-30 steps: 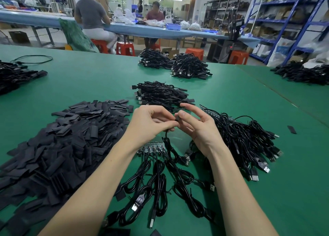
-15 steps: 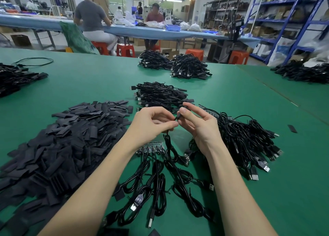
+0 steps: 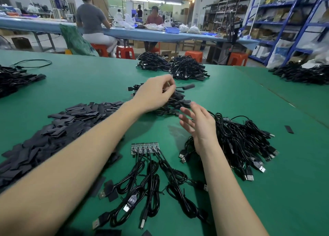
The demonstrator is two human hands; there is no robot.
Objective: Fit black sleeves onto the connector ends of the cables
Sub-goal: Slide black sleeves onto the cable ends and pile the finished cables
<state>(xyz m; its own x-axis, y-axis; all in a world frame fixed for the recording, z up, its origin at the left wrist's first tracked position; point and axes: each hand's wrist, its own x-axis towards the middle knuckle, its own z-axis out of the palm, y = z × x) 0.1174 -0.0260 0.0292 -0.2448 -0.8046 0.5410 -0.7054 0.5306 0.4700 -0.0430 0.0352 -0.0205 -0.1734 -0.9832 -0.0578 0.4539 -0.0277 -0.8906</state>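
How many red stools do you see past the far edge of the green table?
5, some perhaps hidden. One under the seated person in grey, one right of it, one partly hidden under the blue table, one behind the cable heaps, one rightmost.

Both forearms are bare from the lower edge of the view up to the wrists, with no sleeve on either. The left hand (image 3: 154,93) and right hand (image 3: 201,123) wear no gloves. The fingernails that show are short and plain.
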